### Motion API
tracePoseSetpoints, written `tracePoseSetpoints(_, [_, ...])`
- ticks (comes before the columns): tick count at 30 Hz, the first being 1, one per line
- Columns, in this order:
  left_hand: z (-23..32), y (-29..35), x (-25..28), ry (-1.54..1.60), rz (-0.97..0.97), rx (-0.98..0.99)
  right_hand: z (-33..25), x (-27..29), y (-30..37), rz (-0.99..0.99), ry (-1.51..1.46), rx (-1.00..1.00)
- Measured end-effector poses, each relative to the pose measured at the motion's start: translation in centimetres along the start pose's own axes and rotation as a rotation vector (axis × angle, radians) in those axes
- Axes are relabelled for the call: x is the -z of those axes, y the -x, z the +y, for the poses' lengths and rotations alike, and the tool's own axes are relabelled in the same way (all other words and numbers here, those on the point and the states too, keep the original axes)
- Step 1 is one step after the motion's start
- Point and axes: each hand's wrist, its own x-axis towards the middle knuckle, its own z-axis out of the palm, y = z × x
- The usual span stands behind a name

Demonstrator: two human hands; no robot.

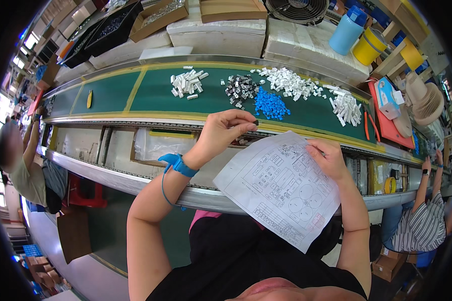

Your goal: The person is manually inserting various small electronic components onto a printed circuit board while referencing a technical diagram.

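Note:
My left hand (223, 131) pinches a small black part (256, 123) between thumb and fingertips, just in front of the piles on the green belt. A blue wrist strap (178, 164) with a cord is on that wrist. Between thumb and fingers, my right hand (328, 156) grips the upper right edge of a printed drawing sheet (266, 183), which hangs tilted over the work edge. Closest to the black part are a pile of blue parts (271, 104) and a heap of black and grey parts (241, 88).
White part piles (188, 83) lie on the green belt (155, 95), with more white parts (291, 83) to the right. Red-handled pliers (366, 125), a yellow cutter (89, 99), a blue bottle (347, 31) and a fan (423, 98) stand around. Co-workers sit at both sides.

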Motion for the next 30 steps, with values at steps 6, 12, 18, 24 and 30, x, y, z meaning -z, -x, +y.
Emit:
tracePoseSetpoints(6, [0.0,0.1,0.0,0.003,0.007,0.05,0.0,0.0,0.1,-0.011,0.004,-0.005])
tracePoseSetpoints(12, [-1.5,-0.9,0.8,-0.014,0.094,-0.003,0.0,0.1,0.3,-0.013,0.046,-0.022])
tracePoseSetpoints(18, [-2.4,-1.2,0.9,-0.301,0.252,-0.159,0.0,-0.2,-0.4,-0.02,-0.005,-0.018])
tracePoseSetpoints(24, [-1.0,-0.7,0.6,-0.185,0.074,-0.034,0.9,-0.2,0.1,-0.005,-0.014,-0.002])
tracePoseSetpoints(30, [-1.2,0.2,-0.4,-0.103,-0.232,0.023,0.9,-0.3,0.2,-0.022,-0.004,-0.023])
